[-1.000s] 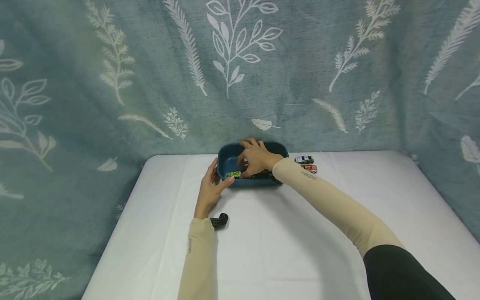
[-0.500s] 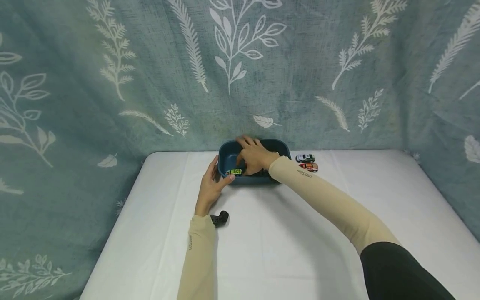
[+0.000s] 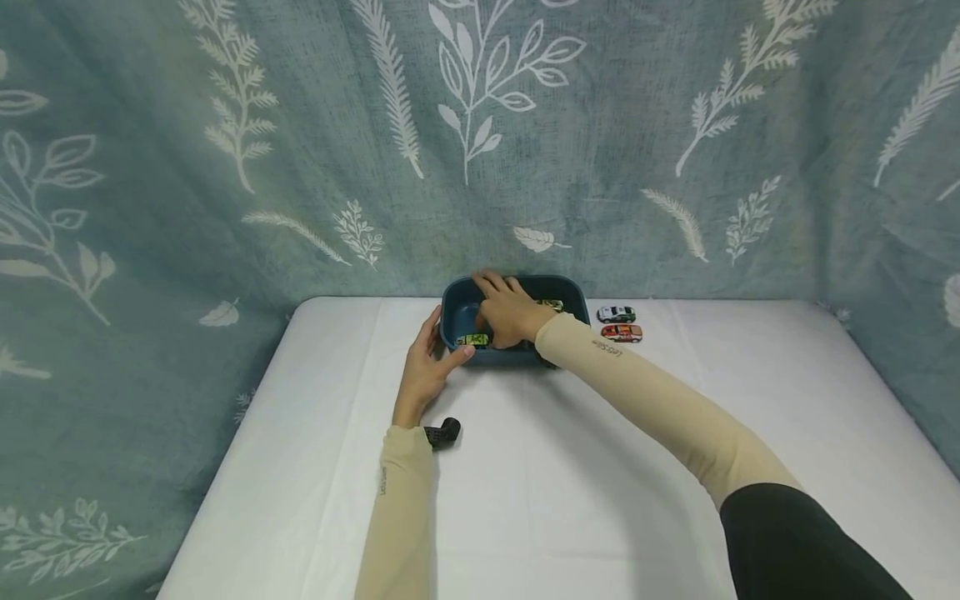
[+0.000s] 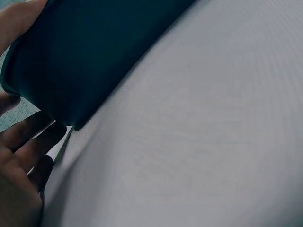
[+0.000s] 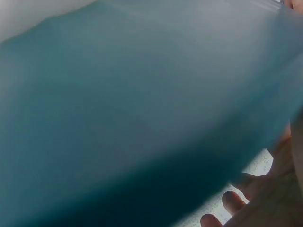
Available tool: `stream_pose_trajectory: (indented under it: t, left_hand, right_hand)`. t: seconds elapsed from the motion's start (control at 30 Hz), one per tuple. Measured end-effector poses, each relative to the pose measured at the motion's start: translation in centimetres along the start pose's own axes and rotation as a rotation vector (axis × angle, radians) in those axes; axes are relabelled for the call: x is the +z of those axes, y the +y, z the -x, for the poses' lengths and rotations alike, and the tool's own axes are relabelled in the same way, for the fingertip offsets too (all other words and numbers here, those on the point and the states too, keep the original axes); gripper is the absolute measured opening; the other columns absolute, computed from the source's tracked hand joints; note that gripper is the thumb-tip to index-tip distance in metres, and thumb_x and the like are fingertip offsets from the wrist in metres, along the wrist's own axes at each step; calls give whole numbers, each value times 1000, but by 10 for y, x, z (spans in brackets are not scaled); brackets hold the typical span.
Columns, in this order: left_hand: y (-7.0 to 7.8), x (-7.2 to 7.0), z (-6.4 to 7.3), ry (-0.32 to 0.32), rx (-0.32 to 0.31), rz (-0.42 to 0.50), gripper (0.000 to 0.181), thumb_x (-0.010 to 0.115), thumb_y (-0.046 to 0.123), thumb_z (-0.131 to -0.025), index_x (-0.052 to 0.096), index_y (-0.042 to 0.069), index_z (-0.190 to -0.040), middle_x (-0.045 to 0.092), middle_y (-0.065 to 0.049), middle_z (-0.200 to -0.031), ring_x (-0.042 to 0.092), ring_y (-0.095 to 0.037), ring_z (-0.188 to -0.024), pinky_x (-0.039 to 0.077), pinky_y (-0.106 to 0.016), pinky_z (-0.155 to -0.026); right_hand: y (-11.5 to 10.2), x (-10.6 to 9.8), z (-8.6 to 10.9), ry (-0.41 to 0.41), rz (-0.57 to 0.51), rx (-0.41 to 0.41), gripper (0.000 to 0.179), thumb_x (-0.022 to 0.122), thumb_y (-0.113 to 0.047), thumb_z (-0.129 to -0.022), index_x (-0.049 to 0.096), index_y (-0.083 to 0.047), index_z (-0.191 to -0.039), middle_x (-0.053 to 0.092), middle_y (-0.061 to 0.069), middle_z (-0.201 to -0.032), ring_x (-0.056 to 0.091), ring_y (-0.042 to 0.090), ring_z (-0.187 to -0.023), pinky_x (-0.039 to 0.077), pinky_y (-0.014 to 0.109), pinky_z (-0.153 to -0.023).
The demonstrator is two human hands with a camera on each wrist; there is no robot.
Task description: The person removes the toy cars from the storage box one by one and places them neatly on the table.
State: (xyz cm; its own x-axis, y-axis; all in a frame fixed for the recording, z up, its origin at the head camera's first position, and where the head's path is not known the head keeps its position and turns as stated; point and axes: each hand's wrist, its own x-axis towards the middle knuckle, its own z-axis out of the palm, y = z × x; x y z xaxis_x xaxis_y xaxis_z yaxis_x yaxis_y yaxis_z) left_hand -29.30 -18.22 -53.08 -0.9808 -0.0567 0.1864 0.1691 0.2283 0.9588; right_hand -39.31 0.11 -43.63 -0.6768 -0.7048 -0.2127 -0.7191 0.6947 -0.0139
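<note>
A dark blue plastic bin stands at the table's back edge. My left hand holds its left end, thumb on the front rim and fingers along the side; in the left wrist view the thumb and fingers border the bin wall. My right hand reaches down into the bin, its outer fingers spread towards the back rim. What its thumb and index finger touch is hidden. Beside them lies a yellow-green toy car. Another yellowish toy car shows at the bin's right, partly behind the right hand.
Right of the bin, a white and black toy car and a red-orange toy car lie on the white-covered table. A leaf-patterned curtain hangs close behind. The bin wall fills most of the right wrist view, blurred.
The right hand has shifted slightly within the bin, and a red object seen earlier by its fingers is now hidden. The left hand stays on the bin. The head view has tilted a little.
</note>
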Motion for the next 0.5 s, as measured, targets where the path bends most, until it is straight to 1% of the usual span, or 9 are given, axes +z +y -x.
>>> stream_pose_trajectory:
  t: [0.1,0.27,0.37,0.5]
  left_hand:
    - [0,-1,-1,-5,-2,-2,97,85,34,-92,28,23,-170,47,-16,-164,41,-31,-156,29,-51,-132]
    - [1,-1,-2,-2,-2,-9,98,86,34,-91,28,22,-170,49,-16,-163,43,-31,-155,30,-50,-132]
    - [1,-1,-2,3,-8,-18,99,86,35,-91,28,21,-170,48,-16,-164,42,-31,-155,30,-50,-131]
    - [1,0,-2,7,-23,-32,98,86,37,-91,29,23,-170,46,-15,-165,42,-31,-156,31,-50,-131]
  right_hand:
    - [0,-1,0,2,-8,-8,38,88,-38,-89,81,-26,-125,5,17,-179,1,38,-166,20,61,-131]
    - [-2,-1,1,10,-6,-22,26,87,-36,-91,84,-25,-114,5,19,-179,2,40,-166,25,63,-129]
    - [-2,-1,1,9,1,-23,21,87,-37,-91,84,-24,-108,5,19,-179,2,40,-166,26,64,-128]
    - [-2,-1,2,0,11,-22,22,86,-37,-91,84,-23,-108,5,19,-179,2,39,-166,25,62,-129]
